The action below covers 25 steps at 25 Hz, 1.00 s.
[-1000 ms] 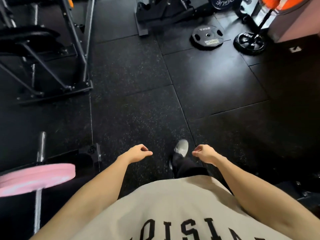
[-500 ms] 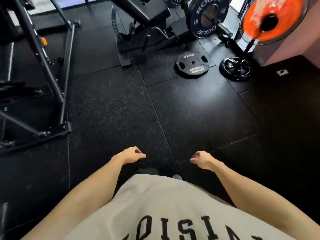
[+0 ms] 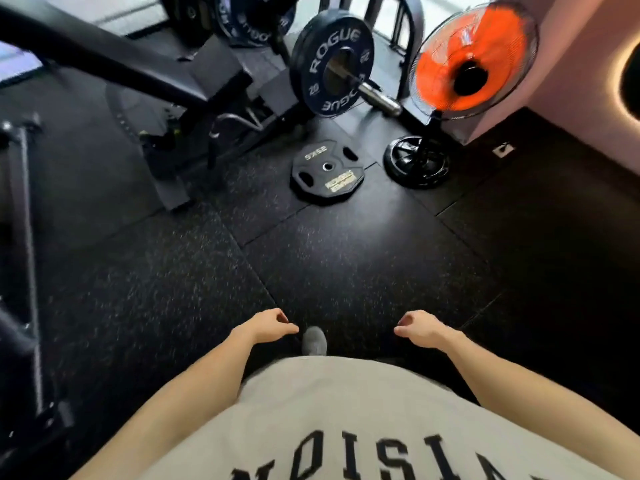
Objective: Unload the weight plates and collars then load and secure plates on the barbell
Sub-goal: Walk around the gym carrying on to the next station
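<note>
A black Rogue bumper plate (image 3: 330, 65) sits on a barbell sleeve (image 3: 375, 96) whose steel end sticks out toward me, at the top centre. A smaller black grip plate (image 3: 327, 173) lies flat on the rubber floor below it. My left hand (image 3: 268, 325) and my right hand (image 3: 417, 327) hang low in front of my shirt, fingers loosely curled, holding nothing. Both hands are far from the plates. No collar shows on the sleeve.
A standing fan (image 3: 472, 58) with orange blades runs at the upper right, its round base (image 3: 417, 161) beside the flat plate. A black bench (image 3: 145, 69) and more plates stand at the top left. A rack frame (image 3: 26, 237) runs down the left edge. My shoe (image 3: 314, 341) shows between my hands.
The view has swung up and to the right as I walk: the pink plate on the left has gone out of view, and the Rogue plate, flat plate and fan have come closer. Both hands stay empty.
</note>
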Motion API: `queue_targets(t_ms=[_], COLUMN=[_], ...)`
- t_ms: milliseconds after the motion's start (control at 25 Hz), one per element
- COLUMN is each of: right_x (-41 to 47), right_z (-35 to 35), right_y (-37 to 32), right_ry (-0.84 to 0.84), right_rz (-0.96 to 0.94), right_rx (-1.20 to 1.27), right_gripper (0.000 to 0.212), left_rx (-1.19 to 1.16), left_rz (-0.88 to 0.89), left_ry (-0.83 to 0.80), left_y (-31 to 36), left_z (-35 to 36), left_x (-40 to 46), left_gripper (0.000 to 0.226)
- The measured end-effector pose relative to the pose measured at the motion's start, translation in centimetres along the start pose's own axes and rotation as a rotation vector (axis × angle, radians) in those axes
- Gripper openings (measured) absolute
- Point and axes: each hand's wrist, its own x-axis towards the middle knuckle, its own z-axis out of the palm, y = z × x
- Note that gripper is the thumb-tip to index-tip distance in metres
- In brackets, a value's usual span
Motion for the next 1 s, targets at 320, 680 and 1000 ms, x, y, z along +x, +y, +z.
queue_targets(t_ms=[320, 680, 1000], right_x=[9.8, 20.9, 27.4], right_z=[-13.7, -31.3, -43.7], right_y=[-4.6, 0.3, 7.2], right_ry=[0.131, 0.137, 0.190], right_rz=[0.087, 0.194, 0.336], right_rx=[0.241, 0.403, 0.660], right_gripper=[0.031, 0.030, 0.026], left_rx=[0.297, 0.532, 0.774], left_rz=[0.081, 0.219, 0.320], left_ry=[-0.128, -0.119, -0.169], left_y=[16.7, 41.5, 63.3], left_z=[-16.0, -24.0, -26.1], left_x=[13.0, 25.5, 34.0], left_gripper=[0.054, 0.052, 0.054])
